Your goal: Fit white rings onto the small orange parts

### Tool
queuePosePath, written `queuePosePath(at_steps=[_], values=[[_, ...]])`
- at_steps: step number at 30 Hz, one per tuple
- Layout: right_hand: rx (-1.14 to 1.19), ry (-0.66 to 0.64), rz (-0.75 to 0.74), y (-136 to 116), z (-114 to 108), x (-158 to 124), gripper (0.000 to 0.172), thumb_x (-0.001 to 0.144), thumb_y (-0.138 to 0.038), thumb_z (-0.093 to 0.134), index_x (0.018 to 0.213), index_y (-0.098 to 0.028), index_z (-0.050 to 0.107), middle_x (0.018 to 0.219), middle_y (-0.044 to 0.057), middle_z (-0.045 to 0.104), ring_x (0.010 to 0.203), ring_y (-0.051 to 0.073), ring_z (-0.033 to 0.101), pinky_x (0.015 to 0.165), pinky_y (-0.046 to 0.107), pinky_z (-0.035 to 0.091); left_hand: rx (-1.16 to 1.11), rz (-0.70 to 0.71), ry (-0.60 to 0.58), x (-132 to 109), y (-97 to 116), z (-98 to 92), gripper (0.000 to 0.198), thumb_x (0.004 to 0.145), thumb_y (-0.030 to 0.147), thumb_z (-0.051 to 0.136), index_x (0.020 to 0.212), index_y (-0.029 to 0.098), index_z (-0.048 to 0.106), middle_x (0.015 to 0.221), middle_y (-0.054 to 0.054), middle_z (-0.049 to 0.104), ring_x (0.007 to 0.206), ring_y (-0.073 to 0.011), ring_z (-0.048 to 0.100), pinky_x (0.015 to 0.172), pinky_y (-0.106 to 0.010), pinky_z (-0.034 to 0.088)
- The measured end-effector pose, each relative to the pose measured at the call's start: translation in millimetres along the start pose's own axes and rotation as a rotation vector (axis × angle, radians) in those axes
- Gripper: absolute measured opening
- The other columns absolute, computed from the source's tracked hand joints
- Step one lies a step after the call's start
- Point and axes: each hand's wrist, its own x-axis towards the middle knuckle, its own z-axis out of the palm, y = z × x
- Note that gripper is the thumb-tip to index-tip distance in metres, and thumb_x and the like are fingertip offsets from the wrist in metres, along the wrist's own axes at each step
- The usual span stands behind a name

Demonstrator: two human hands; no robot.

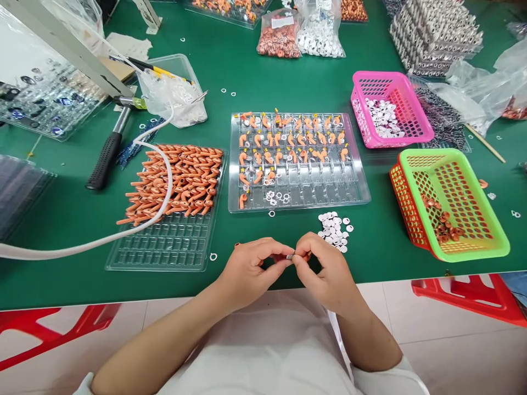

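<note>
A small piece [290, 257], greyish where it shows and mostly hidden, sits pinched between the left hand [247, 270] and right hand [330, 270] at their fingertips.

A small-parts assembly workshop: the green worktable [296, 79] carries a compartmented tray [329, 192] of curved orange pieces [242, 158], a black-gripped hammer [106, 156] at left, perforated baskets [473, 252] at right and bagged components [280, 45] on the far side.

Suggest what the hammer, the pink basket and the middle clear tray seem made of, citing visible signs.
Hammer: silvery sheen suggests a metal shaft; matt, textured black handle, perhaps rubber. Pink basket: likely moulded plastic, smooth, with regular holes. Middle clear tray: probably glossy plastic, transparent, with bright reflections.
</note>
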Motion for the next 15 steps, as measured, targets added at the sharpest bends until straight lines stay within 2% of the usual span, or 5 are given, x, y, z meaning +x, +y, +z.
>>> queuePosePath(at_steps=[4,9,13,15], values=[[-0.036,0.008,-0.017,-0.4,0.7,-0.1,0.015,0.091,-0.012,0.05,0.08,-0.022,0.05,0.076,-0.001,0.053,0.068,0.014,0.051,0.059,0.027,0.041,-0.03,-0.038,-0.025,-1.4,1.2,-2.1,0.017,0.083,0.013,0.064,0.093,0.02,0.075,0.076,-0.001,0.075,0.064,-0.0114,0.066,0.049,-0.018,0.045],[-0.038,0.005,0.003,1.3,1.9,0.4,0.012,0.093,-0.014,0.052,0.084,-0.022,0.052,0.079,-0.001,0.056,0.071,0.014,0.054,0.063,0.027,0.044,-0.183,-0.195,-0.041,-0.7,3.9,-3.9,0.012,0.083,0.023,0.068,0.092,0.019,0.075,0.083,-0.003,0.077,0.069,-0.0145,0.068,0.057,-0.022,0.053],[0.097,0.005,0.04,5.6,1.4,-1.9,0.005,0.094,-0.018,0.055,0.095,-0.023,0.057,0.086,0.0,0.061,0.074,0.013,0.058,0.067,0.026,0.05,-0.413,-0.329,-0.033,2.7,8.5,-3.9,0.008,0.083,0.024,0.069,0.088,0.02,0.074,0.081,-0.002,0.077,0.066,-0.0134,0.068,0.05,-0.02,0.051],[0.196,0.004,0.047,8.2,1.1,-4.3,0.009,0.094,-0.019,0.057,0.102,-0.024,0.058,0.091,0.001,0.064,0.078,0.014,0.061,0.071,0.027,0.053,-0.505,-0.36,-0.033,4.0,9.8,-4.1,0.009,0.081,0.021,0.07,0.089,0.02,0.074,0.082,-0.002,0.078,0.067,-0.0132,0.069,0.048,-0.019,0.05]])
